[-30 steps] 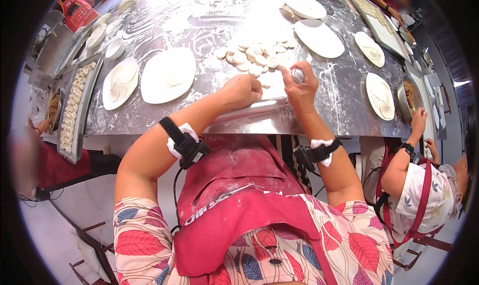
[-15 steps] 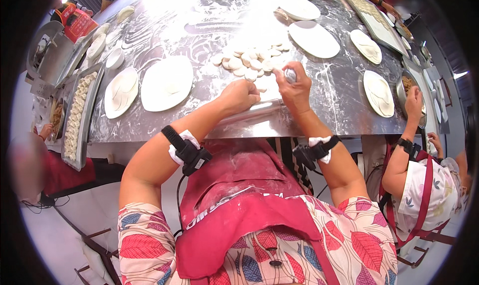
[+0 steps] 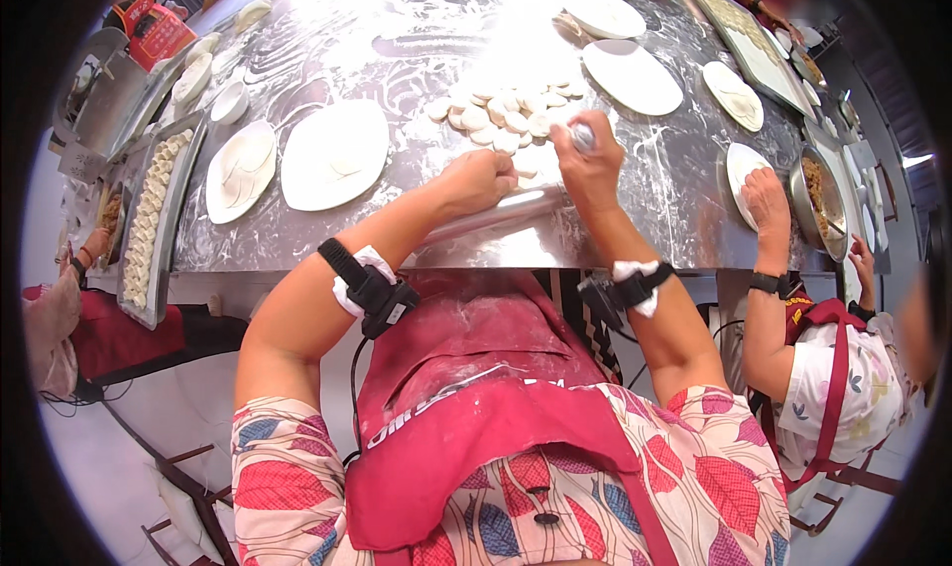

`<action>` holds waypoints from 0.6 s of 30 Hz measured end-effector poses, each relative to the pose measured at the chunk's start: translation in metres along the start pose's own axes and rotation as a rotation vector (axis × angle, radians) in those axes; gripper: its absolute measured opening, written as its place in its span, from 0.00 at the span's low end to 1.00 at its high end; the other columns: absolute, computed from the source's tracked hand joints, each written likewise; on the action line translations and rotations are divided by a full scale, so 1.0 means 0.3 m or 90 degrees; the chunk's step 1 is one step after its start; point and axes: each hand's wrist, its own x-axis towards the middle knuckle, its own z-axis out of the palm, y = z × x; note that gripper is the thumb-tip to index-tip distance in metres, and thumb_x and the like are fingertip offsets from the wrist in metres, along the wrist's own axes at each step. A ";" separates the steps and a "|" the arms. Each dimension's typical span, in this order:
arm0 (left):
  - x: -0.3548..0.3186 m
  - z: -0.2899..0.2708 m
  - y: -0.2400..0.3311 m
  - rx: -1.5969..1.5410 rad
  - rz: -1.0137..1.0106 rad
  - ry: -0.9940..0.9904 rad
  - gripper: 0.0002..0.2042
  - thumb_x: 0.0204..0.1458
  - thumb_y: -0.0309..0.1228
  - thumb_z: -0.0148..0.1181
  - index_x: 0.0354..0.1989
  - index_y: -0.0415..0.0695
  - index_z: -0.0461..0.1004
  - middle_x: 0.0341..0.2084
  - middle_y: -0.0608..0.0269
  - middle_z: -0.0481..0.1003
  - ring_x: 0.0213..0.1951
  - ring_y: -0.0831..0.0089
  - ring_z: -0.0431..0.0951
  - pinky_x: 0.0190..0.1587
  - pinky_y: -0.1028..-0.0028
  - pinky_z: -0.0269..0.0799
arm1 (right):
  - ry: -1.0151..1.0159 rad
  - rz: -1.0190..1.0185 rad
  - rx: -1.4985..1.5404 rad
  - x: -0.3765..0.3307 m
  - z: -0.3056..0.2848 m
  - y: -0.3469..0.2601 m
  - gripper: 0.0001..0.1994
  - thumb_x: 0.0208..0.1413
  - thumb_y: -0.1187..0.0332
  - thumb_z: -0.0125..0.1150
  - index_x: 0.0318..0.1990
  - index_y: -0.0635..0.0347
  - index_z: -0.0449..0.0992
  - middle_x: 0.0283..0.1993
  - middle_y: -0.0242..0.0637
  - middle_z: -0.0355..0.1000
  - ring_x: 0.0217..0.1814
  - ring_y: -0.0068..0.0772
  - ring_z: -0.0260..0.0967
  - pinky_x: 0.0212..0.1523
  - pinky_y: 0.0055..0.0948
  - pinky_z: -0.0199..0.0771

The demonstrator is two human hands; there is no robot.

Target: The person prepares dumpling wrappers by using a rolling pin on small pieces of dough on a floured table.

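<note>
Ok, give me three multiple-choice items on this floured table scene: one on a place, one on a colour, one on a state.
1. Where is the long tray of folded dumplings?
A. the steel table's left edge
B. its right edge
C. on the floor

2. What colour is the person's apron?
A. blue
B. red
C. white

3. What is the left hand doing?
A. hanging at the side
B. holding a plate
C. pressing on the metal rolling pin

Answers: 1 A, the tray lies along the left edge. 2 B, the apron is red. 3 C, the palm rests on the pin, whose far end the right hand grips.
</note>
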 end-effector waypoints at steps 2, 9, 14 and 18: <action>-0.012 0.005 -0.015 -0.015 0.001 -0.043 0.08 0.50 0.29 0.57 0.31 0.34 0.74 0.24 0.53 0.76 0.30 0.68 0.76 0.35 0.68 0.70 | 0.001 0.051 0.007 -0.085 -0.082 -0.018 0.11 0.46 0.77 0.66 0.34 0.58 0.69 0.23 0.33 0.68 0.23 0.21 0.68 0.24 0.25 0.68; -0.055 -0.006 -0.042 -0.046 -0.025 -0.062 0.07 0.50 0.27 0.57 0.32 0.34 0.75 0.21 0.56 0.75 0.27 0.70 0.75 0.33 0.69 0.70 | -0.005 0.021 0.012 -0.106 -0.094 -0.044 0.11 0.46 0.78 0.66 0.33 0.59 0.68 0.22 0.33 0.67 0.23 0.18 0.66 0.23 0.22 0.67; 0.010 0.002 -0.001 0.031 -0.033 -0.026 0.11 0.49 0.31 0.57 0.35 0.36 0.76 0.28 0.46 0.77 0.34 0.56 0.78 0.39 0.63 0.71 | 0.006 0.001 -0.014 -0.007 -0.014 -0.010 0.11 0.48 0.75 0.66 0.34 0.58 0.69 0.23 0.37 0.69 0.22 0.25 0.69 0.24 0.26 0.68; -0.033 0.000 -0.047 -0.053 -0.039 -0.059 0.09 0.50 0.29 0.57 0.31 0.33 0.74 0.24 0.53 0.76 0.28 0.67 0.76 0.34 0.67 0.70 | -0.023 0.069 0.040 -0.196 -0.155 -0.030 0.11 0.46 0.78 0.66 0.33 0.59 0.69 0.25 0.34 0.68 0.24 0.21 0.67 0.26 0.23 0.69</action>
